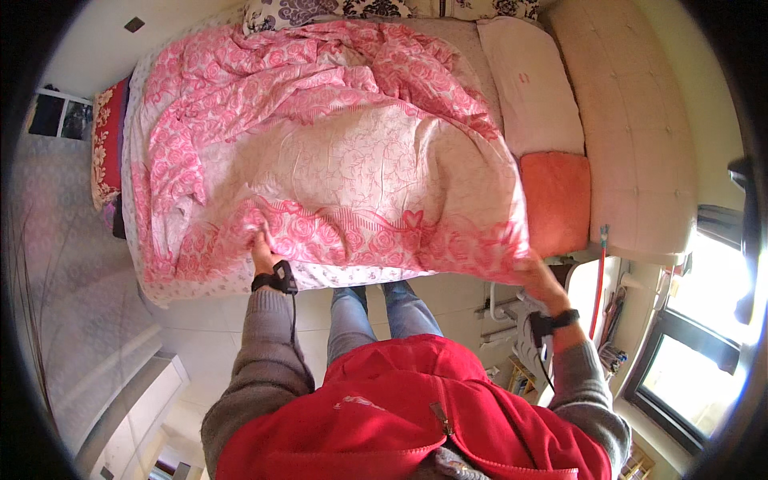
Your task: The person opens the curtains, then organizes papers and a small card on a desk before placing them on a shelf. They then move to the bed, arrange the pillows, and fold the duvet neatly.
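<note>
A pink-and-white duvet (344, 160) with a rose pattern lies over the bed, smooth across its near middle and bunched into folds toward the far side. My left hand (262, 250) grips its near edge left of centre, the fingers partly buried in the cloth. At the duvet's near right corner, my right hand (541, 276) is closed on the edge, its fingertips hidden by the fabric. Between the hands the duvet's edge hangs over the near side of the bed. Below it shows a strip of white floral sheet (336, 276).
A white pillow (532, 84) and an orange cushion (554, 204) lie by the tufted headboard (632, 120) at right. Dark-patterned pillows (320, 11) line the far side. A red floral textile (107, 144) sits past the bed's left end. A red pole (598, 288) stands near the window.
</note>
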Motion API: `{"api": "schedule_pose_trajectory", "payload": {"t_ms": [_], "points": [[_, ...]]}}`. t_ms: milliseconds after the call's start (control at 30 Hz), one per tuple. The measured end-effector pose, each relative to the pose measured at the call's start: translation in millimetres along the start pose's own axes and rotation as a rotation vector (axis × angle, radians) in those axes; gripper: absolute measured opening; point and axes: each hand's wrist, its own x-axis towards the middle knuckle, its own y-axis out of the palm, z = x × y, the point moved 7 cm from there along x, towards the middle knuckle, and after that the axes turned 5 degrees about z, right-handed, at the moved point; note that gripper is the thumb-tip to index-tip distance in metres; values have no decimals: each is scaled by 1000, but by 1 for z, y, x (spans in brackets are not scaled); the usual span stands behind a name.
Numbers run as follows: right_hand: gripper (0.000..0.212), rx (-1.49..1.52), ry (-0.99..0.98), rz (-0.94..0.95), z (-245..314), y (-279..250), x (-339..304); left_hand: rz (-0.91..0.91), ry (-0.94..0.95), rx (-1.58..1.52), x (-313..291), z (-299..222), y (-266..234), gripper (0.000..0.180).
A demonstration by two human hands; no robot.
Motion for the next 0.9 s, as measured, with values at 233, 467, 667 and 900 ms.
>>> {"api": "schedule_pose_trajectory", "payload": {"t_ms": [233,467,667,900], "points": [[50,-559,-156,471,1,162,51,-440,-79,-127,-115,-75,-81,43],[65,588,530,263,-81,222,71,-242,-15,-97,-138,-144,-96,43],[29,693,497,503,-117,282,99,-352,-52,9,-122,-170,-82,44],[43,-749,-110,384,-52,359,191,-222,-91,17,-113,-186,-67,43]]}}
